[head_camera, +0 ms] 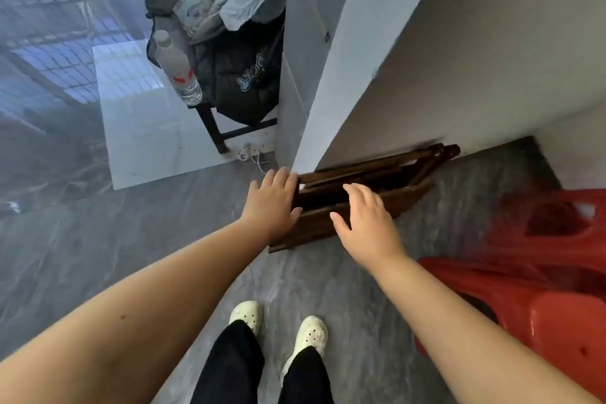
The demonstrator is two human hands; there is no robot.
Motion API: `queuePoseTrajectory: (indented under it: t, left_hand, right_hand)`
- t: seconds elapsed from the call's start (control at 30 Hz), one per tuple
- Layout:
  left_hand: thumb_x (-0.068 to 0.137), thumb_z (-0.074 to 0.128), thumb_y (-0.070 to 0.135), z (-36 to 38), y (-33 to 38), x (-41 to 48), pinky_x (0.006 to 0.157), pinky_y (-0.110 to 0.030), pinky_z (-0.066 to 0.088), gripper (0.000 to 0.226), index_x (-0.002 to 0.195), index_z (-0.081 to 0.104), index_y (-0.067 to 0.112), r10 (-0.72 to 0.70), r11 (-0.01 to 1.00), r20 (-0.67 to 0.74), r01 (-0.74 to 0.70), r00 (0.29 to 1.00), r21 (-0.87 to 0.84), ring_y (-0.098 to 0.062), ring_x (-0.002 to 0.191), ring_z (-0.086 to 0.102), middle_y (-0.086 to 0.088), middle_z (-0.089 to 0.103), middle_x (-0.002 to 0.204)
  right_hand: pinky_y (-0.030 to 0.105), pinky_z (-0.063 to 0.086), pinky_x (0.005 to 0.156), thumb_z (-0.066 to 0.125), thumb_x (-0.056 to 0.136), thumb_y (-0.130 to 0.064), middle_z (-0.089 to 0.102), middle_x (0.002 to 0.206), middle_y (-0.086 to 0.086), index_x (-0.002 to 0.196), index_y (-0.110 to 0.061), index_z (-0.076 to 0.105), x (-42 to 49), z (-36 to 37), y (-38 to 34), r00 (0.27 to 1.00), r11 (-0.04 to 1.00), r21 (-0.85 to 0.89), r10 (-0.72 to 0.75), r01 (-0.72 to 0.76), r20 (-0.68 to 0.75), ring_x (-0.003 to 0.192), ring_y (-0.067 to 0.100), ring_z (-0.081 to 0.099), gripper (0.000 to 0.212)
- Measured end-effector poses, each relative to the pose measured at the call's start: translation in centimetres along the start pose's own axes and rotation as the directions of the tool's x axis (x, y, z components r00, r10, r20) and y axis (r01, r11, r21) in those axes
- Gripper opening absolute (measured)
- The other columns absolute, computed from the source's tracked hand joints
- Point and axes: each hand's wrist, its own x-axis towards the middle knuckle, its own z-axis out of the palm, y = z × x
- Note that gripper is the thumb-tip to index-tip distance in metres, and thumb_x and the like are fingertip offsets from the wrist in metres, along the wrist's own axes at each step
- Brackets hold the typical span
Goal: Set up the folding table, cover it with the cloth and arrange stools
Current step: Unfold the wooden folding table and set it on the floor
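A dark brown wooden folding table [387, 187] stands folded on its edge on the grey floor, leaning against a pale wall. My left hand [273, 205] lies over its near left end with the fingers spread and fairly straight. My right hand [365, 218] hovers over the table's upper edge, fingers relaxed and slightly bent, holding nothing. Red plastic stools [537, 275] stand stacked at the right, close to my right forearm. No cloth for the table is visible.
A white wall corner [331, 82] juts out just behind the table. Left of it, a dark chair [229, 82] holds a black bag, clothes and a clear water bottle [178, 70]. A white cable [252, 154] lies on the floor. My feet in white clogs [278, 328] are below.
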Motion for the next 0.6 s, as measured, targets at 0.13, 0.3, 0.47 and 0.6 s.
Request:
queuePoseTrajectory:
  t: [0.13, 0.3, 0.47, 0.6]
  left_hand:
    - [0.093, 0.049, 0.038, 2.7, -0.9, 3.4, 0.113, -0.045, 0.022, 0.071, 0.149, 0.011, 0.016, -0.032, 0.999, 0.051, 0.03, 0.998, 0.033, -0.03, 0.143, 0.012, -0.011, 0.011, 0.157]
    - [0.093, 0.051, 0.03, 5.5, -2.0, 5.1, 0.114, -0.045, 0.021, 0.073, 0.15, 0.007, 0.02, -0.013, 1.0, 0.114, 0.011, 0.993, 0.015, -0.029, 0.143, 0.013, -0.01, 0.012, 0.156]
    - [0.086, 0.061, 0.025, 6.7, -2.3, 5.5, 0.105, -0.042, 0.036, 0.081, 0.148, 0.012, 0.015, -0.026, 0.999, 0.102, 0.029, 0.994, -0.031, -0.031, 0.129, 0.032, -0.01, 0.025, 0.146]
    - [0.083, 0.066, 0.02, 7.0, -2.3, 6.1, 0.101, -0.043, 0.039, 0.088, 0.149, 0.008, 0.014, -0.046, 0.999, 0.102, 0.048, 0.994, -0.012, -0.033, 0.125, 0.034, -0.011, 0.025, 0.143]
  right_hand:
    - [0.031, 0.026, 0.109, 0.047, 0.095, -0.035, 0.031, 0.148, 0.005, 0.143, -0.011, 0.03, 3.0, 2.8, 1.5, 0.998, 0.999, 0.031, 0.038, -0.04, 0.048, 0.137, 0.021, 0.026, 0.056]
    - [0.033, 0.029, 0.108, 0.048, 0.095, -0.035, 0.032, 0.147, 0.005, 0.143, -0.012, 0.031, 5.0, 5.5, 2.5, 0.995, 0.997, 0.038, 0.071, -0.073, 0.071, 0.136, 0.022, 0.028, 0.055]
    - [0.034, 0.032, 0.107, 0.048, 0.095, -0.033, 0.033, 0.146, 0.005, 0.141, -0.013, 0.034, 6.1, 7.1, 2.8, 0.994, 0.995, 0.06, 0.08, -0.085, 0.074, 0.134, 0.023, 0.029, 0.052]
    - [0.035, 0.032, 0.106, 0.049, 0.094, -0.032, 0.032, 0.147, 0.006, 0.142, -0.014, 0.033, 7.3, 7.7, 3.5, 0.996, 0.998, 0.032, 0.06, -0.062, 0.072, 0.134, 0.023, 0.029, 0.053]
